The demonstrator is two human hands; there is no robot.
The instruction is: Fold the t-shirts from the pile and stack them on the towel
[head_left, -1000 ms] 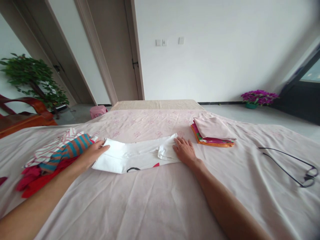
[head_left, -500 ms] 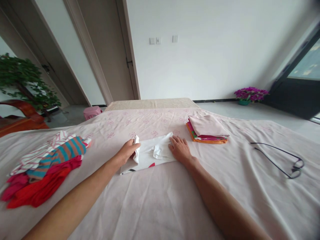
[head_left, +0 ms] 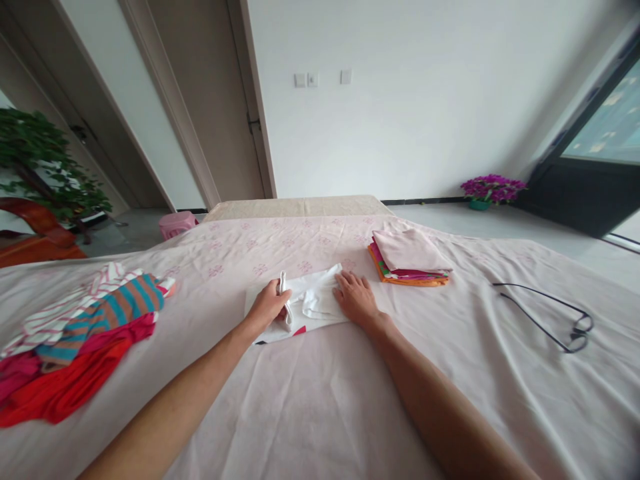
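Note:
A white garment [head_left: 315, 297] with a red and a dark patch lies partly folded on the pink cloth in front of me; its exact kind I cannot make out. My left hand [head_left: 269, 304] pinches a raised, doubled edge of it near its left end. On its right end my right hand [head_left: 356, 295] rests flat, fingers stretched out and pressing the fabric. Just right of that hand sits a neat stack of folded clothes [head_left: 413, 252], pale pink on top with red and orange layers beneath.
To the left lies a loose heap of clothes [head_left: 113, 310], striped and red. Black-framed glasses [head_left: 577, 333] rest at the right. The pale pink bedsheet [head_left: 310, 400] is wrinkled. Beyond are a pink stool [head_left: 177, 225], a wooden chair [head_left: 37, 230], a green plant [head_left: 40, 160] and purple flowers [head_left: 493, 188].
My left hand has moved a little right, carrying the pinched edge of the white garment inward over the rest. My right hand stays on the right end. The view has shifted slightly.

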